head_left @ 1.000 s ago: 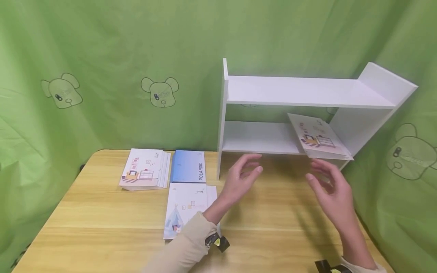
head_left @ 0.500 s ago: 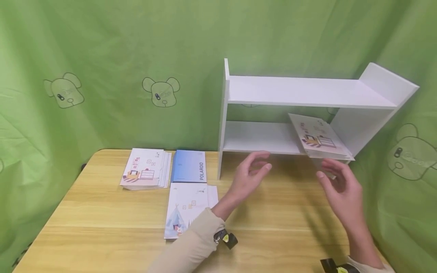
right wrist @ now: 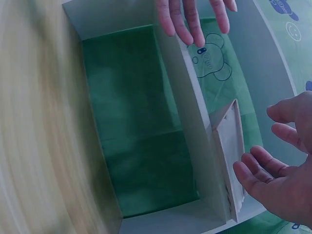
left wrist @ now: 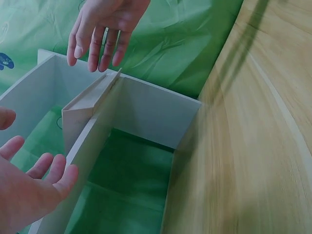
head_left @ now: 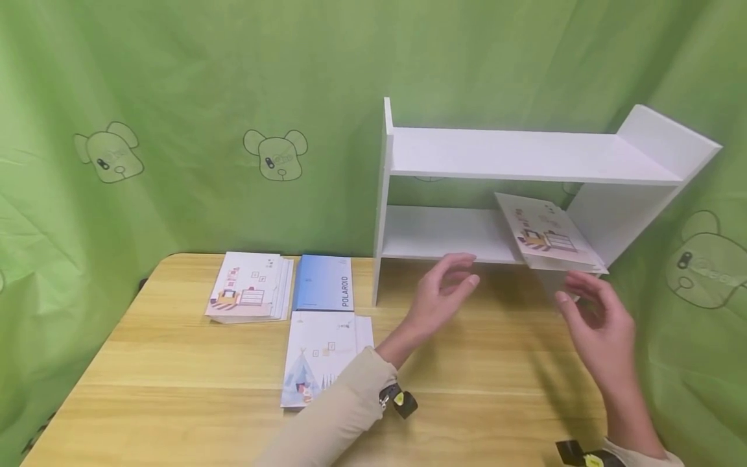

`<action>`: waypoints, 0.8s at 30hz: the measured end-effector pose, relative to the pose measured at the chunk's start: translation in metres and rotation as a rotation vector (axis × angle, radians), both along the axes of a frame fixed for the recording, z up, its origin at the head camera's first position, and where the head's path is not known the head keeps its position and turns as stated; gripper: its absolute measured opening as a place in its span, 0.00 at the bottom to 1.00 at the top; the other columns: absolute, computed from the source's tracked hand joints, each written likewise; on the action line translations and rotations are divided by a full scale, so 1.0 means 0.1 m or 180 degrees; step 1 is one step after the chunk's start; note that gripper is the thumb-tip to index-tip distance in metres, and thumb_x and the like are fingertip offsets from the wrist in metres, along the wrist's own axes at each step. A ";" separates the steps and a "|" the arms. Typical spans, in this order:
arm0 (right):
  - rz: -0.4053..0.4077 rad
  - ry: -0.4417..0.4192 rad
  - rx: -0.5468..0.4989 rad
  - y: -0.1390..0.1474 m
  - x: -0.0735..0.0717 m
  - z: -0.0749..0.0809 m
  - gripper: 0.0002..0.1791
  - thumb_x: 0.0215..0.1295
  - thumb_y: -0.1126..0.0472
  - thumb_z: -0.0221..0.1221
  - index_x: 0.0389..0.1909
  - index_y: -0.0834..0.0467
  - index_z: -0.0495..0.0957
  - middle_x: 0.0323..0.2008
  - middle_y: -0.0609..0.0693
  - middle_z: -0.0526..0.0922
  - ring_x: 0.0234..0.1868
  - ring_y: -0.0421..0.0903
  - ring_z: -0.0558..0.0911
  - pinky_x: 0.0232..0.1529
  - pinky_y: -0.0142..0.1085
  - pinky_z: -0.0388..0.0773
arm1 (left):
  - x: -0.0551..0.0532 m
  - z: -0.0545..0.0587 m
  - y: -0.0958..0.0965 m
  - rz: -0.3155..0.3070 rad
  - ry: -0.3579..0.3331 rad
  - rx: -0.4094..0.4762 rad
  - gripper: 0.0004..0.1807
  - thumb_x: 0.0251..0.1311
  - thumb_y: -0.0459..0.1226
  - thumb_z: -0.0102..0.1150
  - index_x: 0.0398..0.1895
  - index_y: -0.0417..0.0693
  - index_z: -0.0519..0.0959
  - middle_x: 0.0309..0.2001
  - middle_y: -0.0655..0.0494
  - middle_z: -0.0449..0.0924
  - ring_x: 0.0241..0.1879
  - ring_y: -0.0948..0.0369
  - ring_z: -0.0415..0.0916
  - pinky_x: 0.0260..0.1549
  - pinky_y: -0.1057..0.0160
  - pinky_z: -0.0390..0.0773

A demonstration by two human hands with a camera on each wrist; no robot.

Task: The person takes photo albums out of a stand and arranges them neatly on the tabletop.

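Observation:
My left hand (head_left: 440,295) hovers in front of the lower board of a white shelf (head_left: 525,152), fingers loosely bent and holding nothing. To its right, my right hand (head_left: 604,327) is also bare, its fingers relaxed just below and in front of a stack of booklets (head_left: 548,233). That stack leans at a slant on the lower board near the right side panel, its cover printed with a yellow armchair and a drawer chest. In the right wrist view the leaning booklets (right wrist: 229,151) are close to the right hand's fingertips, with a small gap apparent.
On the wooden table (head_left: 192,370), left of the shelf, lie a pile of armchair-cover booklets (head_left: 245,285), a blue POLAROID booklet (head_left: 323,283) and tent-cover booklets (head_left: 321,357), partly behind the left sleeve. A green curtain (head_left: 192,97) hangs behind.
Both hands have drifted to the right, the left one also slightly up toward the lower board. The leaning booklets and the table piles stay where they were.

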State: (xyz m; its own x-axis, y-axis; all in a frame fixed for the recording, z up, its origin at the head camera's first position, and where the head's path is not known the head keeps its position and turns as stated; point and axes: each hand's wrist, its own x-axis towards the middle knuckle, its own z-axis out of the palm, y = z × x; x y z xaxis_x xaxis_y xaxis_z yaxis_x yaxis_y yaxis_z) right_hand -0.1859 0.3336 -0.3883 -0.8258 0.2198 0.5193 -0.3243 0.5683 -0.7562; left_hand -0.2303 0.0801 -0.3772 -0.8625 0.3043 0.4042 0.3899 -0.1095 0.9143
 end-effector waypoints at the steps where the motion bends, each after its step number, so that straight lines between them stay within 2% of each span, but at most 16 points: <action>1: -0.0013 -0.0013 0.0006 0.01 0.00 -0.01 0.25 0.61 0.69 0.61 0.60 0.57 0.71 0.54 0.50 0.77 0.54 0.44 0.75 0.53 0.22 0.72 | -0.01 0.00 0.01 -0.0003 0.0008 0.0002 0.21 0.64 0.36 0.54 0.60 0.45 0.70 0.58 0.50 0.73 0.54 0.62 0.73 0.51 0.69 0.75; 6: -0.0075 0.0028 -0.0006 0.06 -0.03 -0.03 0.25 0.61 0.68 0.61 0.60 0.57 0.71 0.53 0.50 0.77 0.54 0.44 0.76 0.52 0.22 0.73 | -0.04 0.00 0.07 0.0015 0.0020 -0.0003 0.21 0.64 0.37 0.55 0.60 0.45 0.70 0.58 0.47 0.73 0.53 0.63 0.73 0.51 0.69 0.75; 12: -0.0269 0.0149 -0.0067 0.12 -0.08 -0.03 0.24 0.60 0.69 0.61 0.58 0.58 0.73 0.50 0.49 0.79 0.51 0.42 0.77 0.49 0.21 0.75 | -0.06 0.02 0.14 0.0061 0.0025 -0.0006 0.20 0.64 0.37 0.56 0.59 0.45 0.71 0.56 0.47 0.75 0.53 0.61 0.74 0.50 0.67 0.76; 15: -0.0355 0.0133 -0.0104 0.15 -0.09 -0.03 0.23 0.60 0.69 0.61 0.58 0.58 0.74 0.50 0.49 0.79 0.51 0.43 0.77 0.48 0.20 0.75 | -0.09 0.01 0.19 0.0131 0.0004 -0.0082 0.20 0.64 0.37 0.56 0.59 0.48 0.71 0.55 0.50 0.76 0.52 0.61 0.75 0.47 0.68 0.78; 22: -0.0535 0.0073 -0.0202 0.23 -0.13 -0.04 0.23 0.61 0.68 0.61 0.58 0.57 0.74 0.50 0.48 0.78 0.52 0.43 0.77 0.47 0.19 0.74 | -0.32 -0.25 0.42 0.0173 -0.0122 -0.0185 0.20 0.63 0.45 0.57 0.59 0.63 0.72 0.55 0.59 0.76 0.51 0.66 0.75 0.44 0.70 0.79; 24: -0.0580 0.0069 -0.0243 0.26 -0.14 -0.04 0.23 0.60 0.68 0.61 0.58 0.57 0.74 0.50 0.48 0.78 0.52 0.42 0.76 0.47 0.18 0.74 | -0.32 -0.24 0.45 0.0171 -0.0151 -0.0198 0.20 0.63 0.46 0.57 0.59 0.64 0.72 0.55 0.60 0.76 0.51 0.66 0.75 0.44 0.70 0.79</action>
State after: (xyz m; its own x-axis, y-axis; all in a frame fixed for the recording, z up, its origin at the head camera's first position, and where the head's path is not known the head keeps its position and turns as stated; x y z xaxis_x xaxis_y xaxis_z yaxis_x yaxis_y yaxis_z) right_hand -0.1994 0.3592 -0.3925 -0.7576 0.4042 0.5125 -0.2379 0.5603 -0.7934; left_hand -0.2623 0.1252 -0.4012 -0.8960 0.2803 0.3443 0.3498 -0.0319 0.9363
